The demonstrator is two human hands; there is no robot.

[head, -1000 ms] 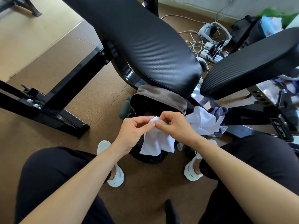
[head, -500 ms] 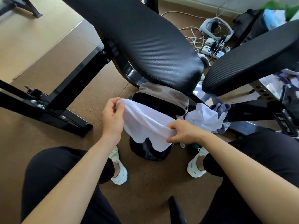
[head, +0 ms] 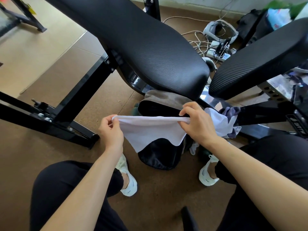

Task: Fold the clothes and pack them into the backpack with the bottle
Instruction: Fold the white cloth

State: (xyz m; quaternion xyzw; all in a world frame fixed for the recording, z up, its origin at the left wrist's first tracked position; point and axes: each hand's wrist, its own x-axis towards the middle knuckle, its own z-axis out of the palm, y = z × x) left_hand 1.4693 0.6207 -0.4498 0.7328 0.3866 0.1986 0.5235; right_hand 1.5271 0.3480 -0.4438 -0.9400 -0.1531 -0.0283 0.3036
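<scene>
A white cloth (head: 150, 132) hangs stretched between my two hands. My left hand (head: 110, 130) pinches its left top corner and my right hand (head: 198, 124) pinches its right top corner. Behind and below it stands a black backpack (head: 158, 155) on the floor, with a grey-brown garment (head: 165, 99) draped over its top. To the right lies a heap of white and purple-grey clothes (head: 223, 122) on the bench frame. A dark green bottle (head: 135, 108) peeks out left of the backpack, mostly hidden.
Two black padded bench cushions (head: 150, 52) (head: 260, 64) hang over the backpack. The black steel frame (head: 70, 104) runs along the left. Cables and a power strip (head: 216, 50) lie on the floor at the back. My knees and white shoes (head: 126, 179) flank the backpack.
My hands moved apart from a bunched grip and pulled the white cloth out wide. The right hand rose level with the left, so the top edge now runs straight.
</scene>
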